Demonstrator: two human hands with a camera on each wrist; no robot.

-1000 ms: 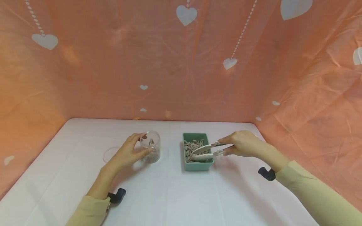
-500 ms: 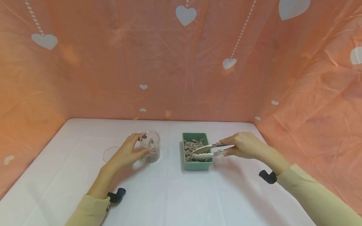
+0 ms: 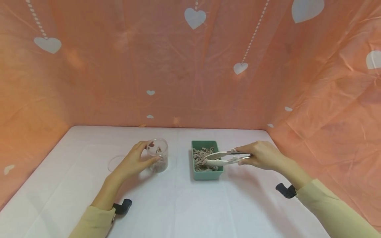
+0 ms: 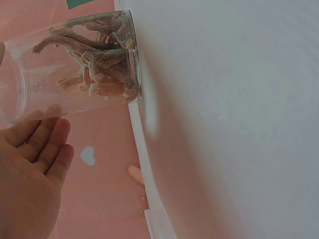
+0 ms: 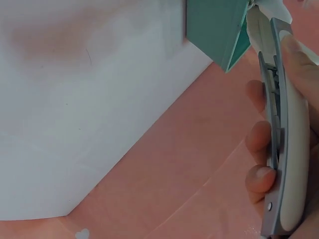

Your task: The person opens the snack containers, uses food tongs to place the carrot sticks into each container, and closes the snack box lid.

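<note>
The left hand (image 3: pixel 134 161) grips the upright jar (image 3: pixel 162 164) on the table (image 3: pixel 193 208); the right hand (image 3: pixel 262 155) clamps tongs (image 3: pixel 221 162), tips at the strips (image 3: pixel 201 153) within the tray (image 3: pixel 208 176).

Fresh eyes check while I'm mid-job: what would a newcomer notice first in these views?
Probably the green box of brownish strips at the middle of the white table, with the tips of the tongs, held in the right hand, inside it. Next, perhaps, the clear jar to its left, partly filled with similar pieces and held by the left hand. Behind everything hangs a large orange backdrop with pale hearts.
</note>
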